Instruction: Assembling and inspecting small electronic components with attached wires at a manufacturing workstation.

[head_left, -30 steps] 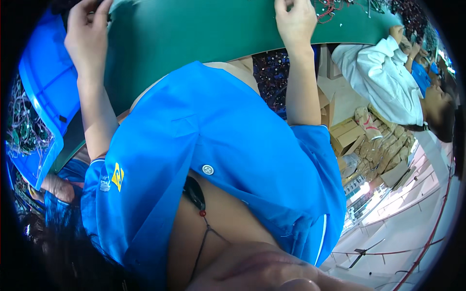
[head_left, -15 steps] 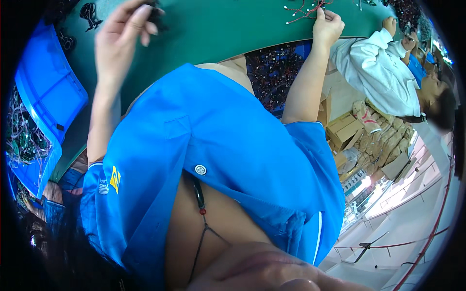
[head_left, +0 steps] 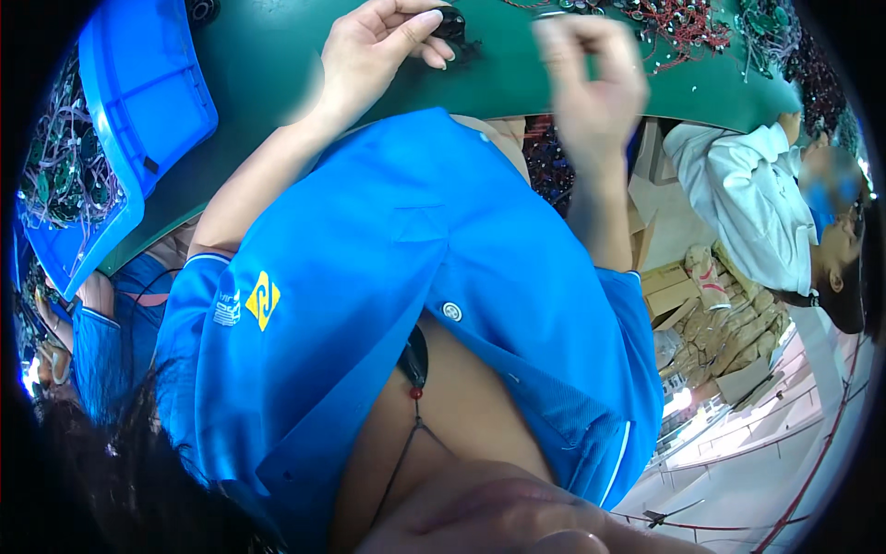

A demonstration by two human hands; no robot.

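Now — left hand [head_left: 365, 55] pinches a black part [head_left: 450, 25].
Right hand [head_left: 598, 88] blurry, grip can't tell; red wires [head_left: 685, 30] beside its fingers — next likely needs steadiness.

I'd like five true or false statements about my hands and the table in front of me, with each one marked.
1. The left hand holds a black object. True.
2. Red wires lie on the green table. True.
3. The red wires lie left of the black object. False: they lie to its right.
4. The left hand is the blurrier one. False: the right hand is.
5. A person in a white top is at the right. True.
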